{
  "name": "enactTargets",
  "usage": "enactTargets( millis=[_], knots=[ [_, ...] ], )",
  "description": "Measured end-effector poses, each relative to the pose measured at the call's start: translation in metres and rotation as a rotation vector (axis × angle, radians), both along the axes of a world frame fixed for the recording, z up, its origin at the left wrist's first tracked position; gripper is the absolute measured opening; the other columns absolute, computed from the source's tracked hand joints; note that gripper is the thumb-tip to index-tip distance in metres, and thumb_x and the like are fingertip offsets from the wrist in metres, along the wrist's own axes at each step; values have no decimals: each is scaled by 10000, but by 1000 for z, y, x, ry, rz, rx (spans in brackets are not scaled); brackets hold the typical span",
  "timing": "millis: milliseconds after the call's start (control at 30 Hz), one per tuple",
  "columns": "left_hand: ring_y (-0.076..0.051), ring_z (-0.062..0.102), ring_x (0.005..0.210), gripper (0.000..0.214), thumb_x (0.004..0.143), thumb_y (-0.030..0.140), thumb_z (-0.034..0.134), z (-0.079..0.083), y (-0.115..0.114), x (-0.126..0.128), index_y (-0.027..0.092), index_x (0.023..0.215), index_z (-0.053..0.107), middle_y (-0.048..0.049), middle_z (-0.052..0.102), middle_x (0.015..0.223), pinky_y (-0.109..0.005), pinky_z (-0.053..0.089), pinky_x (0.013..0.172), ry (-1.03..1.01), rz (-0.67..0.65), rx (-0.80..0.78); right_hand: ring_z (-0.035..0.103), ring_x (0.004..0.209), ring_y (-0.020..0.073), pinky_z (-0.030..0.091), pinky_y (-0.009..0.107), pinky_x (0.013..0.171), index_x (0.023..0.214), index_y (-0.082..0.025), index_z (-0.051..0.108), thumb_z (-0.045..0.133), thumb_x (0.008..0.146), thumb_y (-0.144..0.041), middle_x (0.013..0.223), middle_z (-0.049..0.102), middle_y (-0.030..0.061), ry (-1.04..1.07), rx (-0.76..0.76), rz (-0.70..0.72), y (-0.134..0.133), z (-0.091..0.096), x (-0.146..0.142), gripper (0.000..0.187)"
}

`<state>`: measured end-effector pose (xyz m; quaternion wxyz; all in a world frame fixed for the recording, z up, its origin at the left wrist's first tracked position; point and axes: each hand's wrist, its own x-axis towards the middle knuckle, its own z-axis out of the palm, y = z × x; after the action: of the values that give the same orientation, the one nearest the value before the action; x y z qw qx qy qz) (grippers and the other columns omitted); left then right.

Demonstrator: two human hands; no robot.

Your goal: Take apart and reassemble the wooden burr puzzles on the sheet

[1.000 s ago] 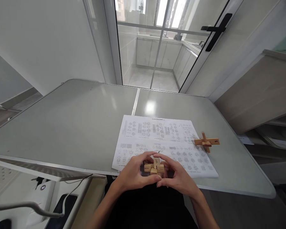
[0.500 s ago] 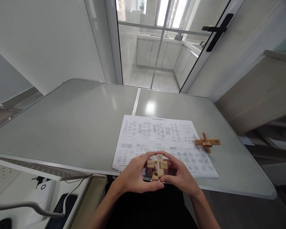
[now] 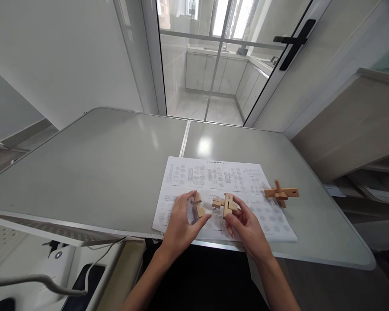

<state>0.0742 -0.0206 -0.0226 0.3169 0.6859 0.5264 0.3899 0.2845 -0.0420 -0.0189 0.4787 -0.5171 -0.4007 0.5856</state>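
Between the thumb and fingers of my left hand [image 3: 182,220] is a notched wooden puzzle piece [image 3: 199,206], light in colour. My right hand [image 3: 249,224] grips a partly joined wooden burr puzzle [image 3: 227,205] marked with a "3", its blocks crossing one another. A gap separates the piece from the joined blocks. Both hands are over the lower part of a printed instruction sheet [image 3: 188,172] covered in small diagrams. A second wooden cross puzzle [image 3: 281,193], marked "2", rests at the sheet's right edge.
The grey table [image 3: 94,172] spreads left and right, with a seam down its middle. At lower left are a phone [image 3: 82,285], a white charger [image 3: 60,263] and a cable [image 3: 45,280]. Beyond the table stands a glass door [image 3: 201,65]; shelves [image 3: 359,125] are on the right.
The notched piece has come away from the "3" puzzle in my left hand. My hands have moved apart and slightly farther over the sheet.
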Motion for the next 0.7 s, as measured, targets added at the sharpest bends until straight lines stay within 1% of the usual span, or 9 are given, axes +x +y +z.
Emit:
enactTargets(
  millis=[67,133,233,300,400,533,600,700],
  knots=[
    [-319,542,1370,581,924,319,778,-5,2,3,278,1420,479,-99,601,1404,-542,465,1158,57,26,76,516,560,130,489,289,533,1485,-222,473,834,851,-561,790,651,-5,-6,0,21,0,1,0,805],
    [-327,514,1406,558,935,271,757,-8,3,5,271,1418,477,-105,594,1418,-557,451,1177,114,12,126,521,568,135,491,288,533,1491,-235,477,832,858,-567,769,625,-16,-14,1,43,0,2,0,798],
    [-339,493,1434,503,962,251,711,-10,4,8,263,1412,486,-112,598,1424,-582,444,1184,180,-21,167,526,575,139,495,289,533,1487,-254,491,826,860,-583,779,622,-14,-32,9,66,0,2,0,783],
    [-345,466,1458,490,975,253,690,-9,4,8,261,1419,482,-116,580,1455,-596,431,1193,207,-31,181,531,578,139,497,289,533,1476,-257,505,824,857,-589,821,655,5,-50,15,77,0,2,-1,772],
    [-358,397,1505,525,971,257,691,-4,2,8,266,1446,470,-129,495,1550,-608,409,1208,220,-45,184,577,618,149,516,288,552,1472,-266,516,820,866,-571,934,714,43,-52,24,93,-1,2,-2,743],
    [-379,326,1541,514,961,275,710,1,-1,7,287,1439,520,-128,382,1632,-609,410,1207,224,-132,164,654,731,174,551,283,603,1512,-277,484,811,899,-507,1050,734,69,-23,41,135,-2,1,-3,732],
    [-375,307,1549,470,974,262,695,3,-2,6,290,1420,548,-120,368,1644,-612,400,1215,224,-173,166,666,773,179,551,274,608,1530,-273,471,803,912,-483,1094,734,81,-23,46,159,-3,1,-3,733],
    [-353,321,1539,387,1008,263,658,5,-3,4,287,1386,575,-112,416,1615,-599,403,1221,196,-194,175,644,784,163,542,265,623,1558,-275,455,785,934,-461,1148,727,85,-35,59,189,-4,1,-3,730]
  ],
)
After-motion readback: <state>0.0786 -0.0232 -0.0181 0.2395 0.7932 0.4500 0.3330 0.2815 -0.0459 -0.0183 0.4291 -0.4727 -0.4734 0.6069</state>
